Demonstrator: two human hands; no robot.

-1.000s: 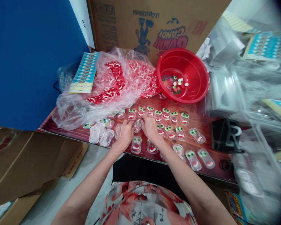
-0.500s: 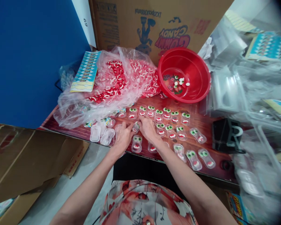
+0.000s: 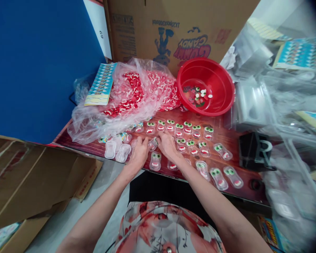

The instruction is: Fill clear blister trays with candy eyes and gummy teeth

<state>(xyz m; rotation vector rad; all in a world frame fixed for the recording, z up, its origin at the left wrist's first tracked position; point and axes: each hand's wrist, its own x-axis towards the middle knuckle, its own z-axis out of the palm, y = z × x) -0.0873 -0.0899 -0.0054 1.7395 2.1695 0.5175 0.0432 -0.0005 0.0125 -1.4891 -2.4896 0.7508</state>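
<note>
Between my two hands is a small clear plastic blister (image 3: 153, 143) with green-and-white eye candies in it; its lower part is partly covered by fingers. My left hand (image 3: 140, 151) has its fingers curled at the blister's left edge. From the other side my right hand (image 3: 168, 144) pinches the blister, its fingertips partly hidden. Just below them lies a filled blister (image 3: 155, 161) with two green eyes and a red-and-white mouth. Rows of similar filled blisters (image 3: 181, 144) spread to the right. Unfilled clear blisters (image 3: 123, 153) lie left of my left hand.
A plastic bag (image 3: 133, 95) of red-and-white mouth candies lies behind, with a blue printed card (image 3: 101, 84) on it. The red basin (image 3: 226, 102) holds a few eye candies. A black holder (image 3: 254, 151) stands right. A cardboard box (image 3: 137, 38) backs the table.
My left fingers have drawn back slightly from the middle of the blister between my hands. The blister looks slightly more tilted. The whole view has shifted a little.
</note>
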